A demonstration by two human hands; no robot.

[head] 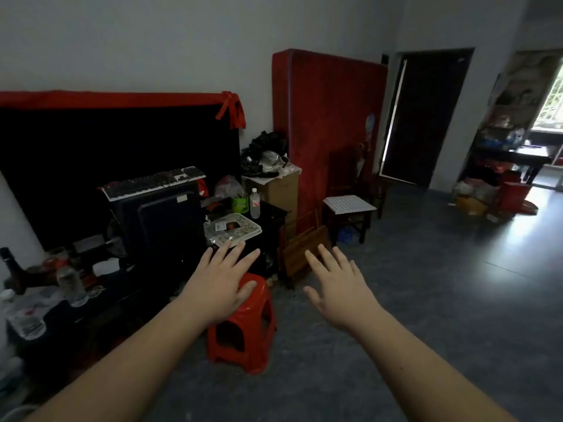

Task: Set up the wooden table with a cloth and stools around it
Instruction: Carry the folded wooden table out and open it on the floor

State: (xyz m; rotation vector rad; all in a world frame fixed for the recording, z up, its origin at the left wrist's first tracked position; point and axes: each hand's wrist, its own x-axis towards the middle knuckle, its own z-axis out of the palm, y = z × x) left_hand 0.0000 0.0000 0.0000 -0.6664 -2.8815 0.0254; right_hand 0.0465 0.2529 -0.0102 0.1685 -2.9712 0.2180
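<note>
On the grey floor beside the cluttered dark cabinet stands a red stool — a folded wooden table leans just beyond it. Your left hand hangs over the stool, fingers spread; your right hand is likewise spread — neither holds anything.

A large dark screen draped along its top with red cloth leans against the wall, with a keyboard resting on a dark monitor in front of it. To its right, a low black cabinet carries a clear plastic bottle, a green cup and a patterned tray, beside a cardboard box. A red mattress stands upright against the wall, next to a dark doorway.
</note>
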